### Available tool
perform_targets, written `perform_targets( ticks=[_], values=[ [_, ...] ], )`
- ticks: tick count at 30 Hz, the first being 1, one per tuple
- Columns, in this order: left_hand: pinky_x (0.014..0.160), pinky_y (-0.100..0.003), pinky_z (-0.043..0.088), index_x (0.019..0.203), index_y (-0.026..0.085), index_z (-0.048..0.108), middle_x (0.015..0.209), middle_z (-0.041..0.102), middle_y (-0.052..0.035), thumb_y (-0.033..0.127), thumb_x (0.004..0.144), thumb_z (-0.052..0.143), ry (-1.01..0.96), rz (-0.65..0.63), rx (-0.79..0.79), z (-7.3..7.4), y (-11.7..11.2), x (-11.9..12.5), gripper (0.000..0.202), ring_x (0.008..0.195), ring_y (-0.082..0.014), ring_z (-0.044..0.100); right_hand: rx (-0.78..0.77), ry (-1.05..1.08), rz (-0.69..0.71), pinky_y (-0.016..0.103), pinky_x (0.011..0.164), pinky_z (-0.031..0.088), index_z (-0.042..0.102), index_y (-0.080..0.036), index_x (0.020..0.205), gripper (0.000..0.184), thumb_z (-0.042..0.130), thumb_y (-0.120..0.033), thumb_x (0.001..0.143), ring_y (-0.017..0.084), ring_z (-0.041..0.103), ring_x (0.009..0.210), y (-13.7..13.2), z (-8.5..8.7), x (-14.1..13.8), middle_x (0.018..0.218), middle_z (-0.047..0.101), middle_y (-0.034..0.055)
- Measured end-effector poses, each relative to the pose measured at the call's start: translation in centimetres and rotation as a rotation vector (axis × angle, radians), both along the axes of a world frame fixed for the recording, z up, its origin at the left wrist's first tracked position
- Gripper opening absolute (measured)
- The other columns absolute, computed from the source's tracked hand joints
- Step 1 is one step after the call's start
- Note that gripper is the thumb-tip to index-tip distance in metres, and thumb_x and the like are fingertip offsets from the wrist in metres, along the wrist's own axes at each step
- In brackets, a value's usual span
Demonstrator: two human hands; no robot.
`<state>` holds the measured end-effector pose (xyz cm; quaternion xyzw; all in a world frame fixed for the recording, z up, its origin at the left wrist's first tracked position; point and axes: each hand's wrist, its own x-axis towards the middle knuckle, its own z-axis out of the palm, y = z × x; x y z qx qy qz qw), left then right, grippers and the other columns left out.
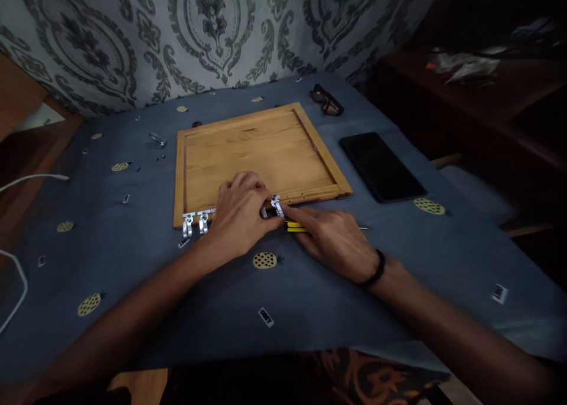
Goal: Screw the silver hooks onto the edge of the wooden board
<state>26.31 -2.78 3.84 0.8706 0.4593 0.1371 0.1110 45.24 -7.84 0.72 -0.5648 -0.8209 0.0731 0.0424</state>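
Observation:
A wooden framed board (248, 151) lies flat on the cloth-covered table. Silver metal hooks (204, 222) sit along its near edge at the left. My left hand (241, 216) rests over that near edge, its thumb and fingers closed around another silver metal hook (276, 205). From the right, my right hand (334, 237) meets the same hook with its fingertips. A yellow-handled screwdriver (295, 226) is tucked in my right hand, its thin shaft pointing right. My left hand hides part of the edge between the hooks.
To the board's right lies a black phone (383, 166), with dark glasses (326, 100) farther back. Small clear and metal bits (157, 142) lie to the left on the blue tablecloth (146, 299). A white cable (22, 281) runs in at the left edge. Behind hangs a patterned curtain (212, 27).

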Motion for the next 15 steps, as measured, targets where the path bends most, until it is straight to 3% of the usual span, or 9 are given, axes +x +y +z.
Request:
perform_targets(
  ticks=[3, 6, 8, 9, 11, 12, 13, 15],
  values=[
    [0.096, -0.046, 0.045, 0.085, 0.019, 0.072, 0.114, 0.067, -0.0075, 0.036, 0.082, 0.082, -0.001, -0.001, -0.004, 0.0, 0.0, -0.1, 0.020, 0.120, -0.0286, 0.056, 0.030, 0.141, 0.029, 0.030, 0.074, 0.054, 0.065, -0.023, 0.138, 0.053, 0.052, -0.012, 0.087, 0.023, 0.076, 0.095, 0.0, 0.2, 0.7, 0.114, 0.079, 0.0064],
    [0.096, -0.045, 0.045, 0.088, 0.019, 0.072, 0.115, 0.067, -0.0077, 0.038, 0.081, 0.084, -0.005, -0.010, 0.000, -0.1, 0.1, -0.2, 0.024, 0.120, -0.0290, 0.056, 0.156, 0.453, -0.001, 0.034, 0.086, 0.057, 0.065, -0.020, 0.135, 0.046, 0.052, -0.020, 0.091, 0.023, 0.074, 0.105, 0.0, 1.7, 1.7, 0.119, 0.077, 0.0080],
    [0.095, -0.045, 0.044, 0.089, 0.019, 0.073, 0.117, 0.067, -0.0083, 0.039, 0.081, 0.085, -0.009, -0.013, 0.000, -0.1, 0.1, -0.3, 0.025, 0.121, -0.0296, 0.056, 0.234, 0.645, -0.135, 0.038, 0.081, 0.056, 0.062, -0.022, 0.134, 0.043, 0.058, -0.034, 0.093, 0.024, 0.072, 0.101, 0.1, 3.6, 2.1, 0.118, 0.075, 0.0086],
    [0.095, -0.045, 0.044, 0.089, 0.019, 0.073, 0.117, 0.067, -0.0085, 0.039, 0.080, 0.085, -0.010, -0.012, -0.002, -0.1, 0.1, -0.3, 0.025, 0.121, -0.0298, 0.056, 0.271, 0.765, -0.162, 0.037, 0.074, 0.055, 0.063, -0.023, 0.130, 0.040, 0.058, -0.038, 0.094, 0.022, 0.069, 0.088, 0.3, 4.7, 2.1, 0.107, 0.074, 0.0066],
    [0.094, -0.044, 0.044, 0.088, 0.018, 0.073, 0.117, 0.067, -0.0087, 0.039, 0.080, 0.086, -0.012, -0.006, -0.009, -0.1, 0.1, -0.3, 0.025, 0.120, -0.0301, 0.056, 0.287, 1.073, -0.132, 0.032, 0.057, 0.045, 0.062, -0.025, 0.116, 0.024, 0.051, -0.037, 0.099, 0.015, 0.053, 0.058, 0.9, 6.9, 1.7, 0.074, 0.061, -0.0010],
    [0.094, -0.045, 0.044, 0.087, 0.018, 0.073, 0.117, 0.067, -0.0085, 0.038, 0.080, 0.086, -0.014, -0.004, -0.010, -0.1, 0.1, -0.3, 0.025, 0.119, -0.0300, 0.056, 0.304, 1.201, -0.084, 0.031, 0.053, 0.040, 0.061, -0.025, 0.104, 0.017, 0.050, -0.036, 0.100, 0.015, 0.049, 0.055, 1.3, 7.8, 1.4, 0.070, 0.057, -0.0015],
    [0.095, -0.045, 0.044, 0.087, 0.018, 0.073, 0.116, 0.067, -0.0083, 0.038, 0.080, 0.085, -0.017, -0.004, -0.010, -0.1, 0.2, -0.3, 0.024, 0.119, -0.0298, 0.056, 0.348, 1.281, -0.057, 0.031, 0.053, 0.041, 0.059, -0.026, 0.096, 0.011, 0.051, -0.033, 0.099, 0.015, 0.051, 0.058, 1.7, 8.5, 0.9, 0.073, 0.057, -0.0005],
    [0.096, -0.045, 0.045, 0.087, 0.018, 0.073, 0.116, 0.067, -0.0080, 0.037, 0.081, 0.084, -0.023, -0.004, -0.002, -0.2, 0.1, -0.3, 0.023, 0.118, -0.0295, 0.056, 0.356, 1.332, -0.018, 0.035, 0.070, 0.053, 0.056, -0.027, 0.088, 0.015, 0.047, -0.029, 0.100, 0.017, 0.061, 0.073, 2.7, 9.5, 0.0, 0.082, 0.060, 0.0012]
  ],
)
